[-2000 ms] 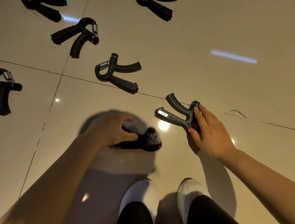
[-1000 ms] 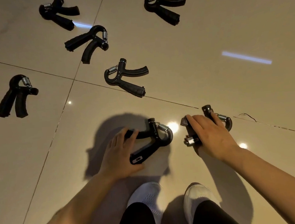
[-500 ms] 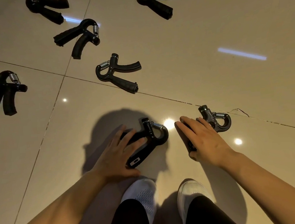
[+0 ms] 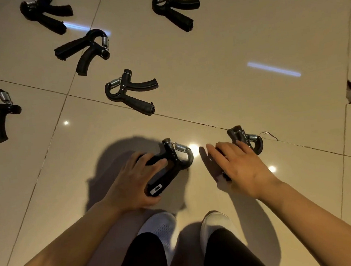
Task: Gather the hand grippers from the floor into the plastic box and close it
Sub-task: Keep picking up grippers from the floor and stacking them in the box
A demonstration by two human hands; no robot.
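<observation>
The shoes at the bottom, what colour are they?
White shoes, with a perforated mesh look on top; seen in the head view, the only view.

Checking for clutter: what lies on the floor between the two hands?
Only bare tile with a bright light reflection, as the head view shows. The left hand and right hand each rest on a hand gripper.

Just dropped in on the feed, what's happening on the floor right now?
A person is crouched over a tiled floor, a hand on each of two hand grippers. The left hand curls around the handles of one gripper; the right hand lies over another gripper, its grasp unclear. Both grippers look to be on the floor. Five more grippers lie scattered farther out. No plastic box is in view.
</observation>
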